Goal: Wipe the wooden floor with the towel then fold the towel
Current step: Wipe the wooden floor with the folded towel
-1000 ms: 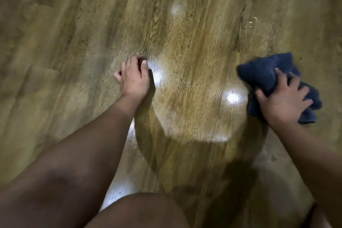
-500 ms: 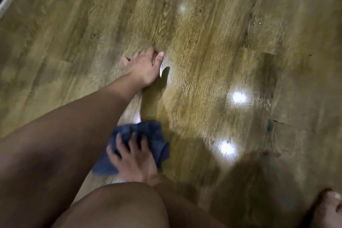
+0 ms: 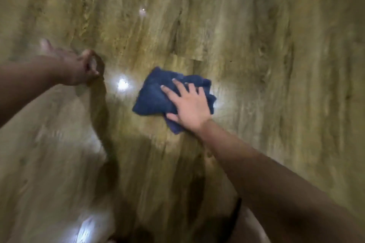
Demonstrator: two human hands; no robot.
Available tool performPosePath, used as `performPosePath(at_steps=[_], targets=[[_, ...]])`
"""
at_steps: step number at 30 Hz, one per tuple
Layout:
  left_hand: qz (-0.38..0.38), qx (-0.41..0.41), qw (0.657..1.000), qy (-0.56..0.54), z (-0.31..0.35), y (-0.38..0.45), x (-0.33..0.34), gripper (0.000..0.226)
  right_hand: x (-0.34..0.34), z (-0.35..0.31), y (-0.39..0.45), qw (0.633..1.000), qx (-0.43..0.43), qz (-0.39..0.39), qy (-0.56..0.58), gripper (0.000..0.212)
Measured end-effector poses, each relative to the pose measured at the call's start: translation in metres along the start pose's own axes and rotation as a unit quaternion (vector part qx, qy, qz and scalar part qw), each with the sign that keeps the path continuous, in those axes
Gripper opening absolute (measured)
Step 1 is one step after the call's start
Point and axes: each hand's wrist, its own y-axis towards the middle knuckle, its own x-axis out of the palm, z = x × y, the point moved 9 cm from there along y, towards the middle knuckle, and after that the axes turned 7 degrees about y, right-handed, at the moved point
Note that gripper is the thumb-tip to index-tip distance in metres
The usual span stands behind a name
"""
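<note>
Right hand (image 3: 189,102) lies flat, fingers spread, pressing the bunched blue towel (image 3: 158,94) onto the wooden floor (image 3: 256,45) at frame centre, likely to keep the cloth bearing down while wiping. Left hand (image 3: 79,69), at 9 o'clock, is blurred; fingers look loosely curled and empty, probably bracing. No containers visible. Folding not begun.

Both forearms are showing bare to the frame's edge, with no sleeves, watch or rings. The left hand (image 3: 79,69) is blurring, while the right hand (image 3: 189,104) is showing short, pale fingernails.
</note>
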Motion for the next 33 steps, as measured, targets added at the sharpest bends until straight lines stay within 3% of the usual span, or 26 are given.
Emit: performPosePath(at_steps=[3,5,7,10,13,16,18,22,24,28,33], targets=[[0.057,0.047,0.997,0.036,0.055,-0.008,-0.053,0.063,-0.018,0.125,-0.023,0.975,0.208,0.058,0.051,0.083],[0.082,0.091,0.991,-0.049,0.109,-0.02,-0.081,0.051,-0.022,0.189,-0.047,0.918,0.369,0.088,0.113,0.079],[0.089,0.144,0.975,-0.147,0.166,-0.027,-0.101,0.048,-0.023,0.21,-0.058,0.871,0.461,0.099,0.141,0.079],[0.103,0.196,0.94,-0.259,0.231,-0.028,-0.133,0.053,-0.018,0.161,-0.057,0.904,0.405,0.065,0.123,0.08],[0.047,0.158,0.928,-0.333,0.264,-0.016,-0.151,0.055,0.002,0.075,-0.076,0.96,0.227,0.033,0.159,0.071],[-0.064,0.163,0.962,-0.208,0.279,-0.008,-0.151,0.058,0.022,0.028,-0.103,0.972,0.105,-0.064,0.198,0.079],[-0.111,0.16,0.966,-0.171,0.275,-0.005,-0.152,0.061,0.02,0.035,-0.107,0.969,0.092,-0.08,0.216,0.08],[-0.206,0.14,0.957,-0.147,0.282,0.006,-0.162,0.075,0.013,0.109,-0.099,0.954,0.192,-0.042,0.225,0.082],[-0.171,0.155,0.969,-0.093,0.291,0.014,-0.185,0.063,0.014,0.14,-0.1,0.947,0.213,-0.059,0.234,0.082],[-0.002,0.152,0.977,-0.15,0.303,0.034,-0.262,0.04,-0.005,0.216,-0.106,0.936,0.297,-0.016,0.187,0.085],[-0.04,0.2,0.952,-0.229,0.311,0.048,-0.299,0.035,-0.026,0.334,-0.121,0.876,0.459,0.021,0.149,0.076]])
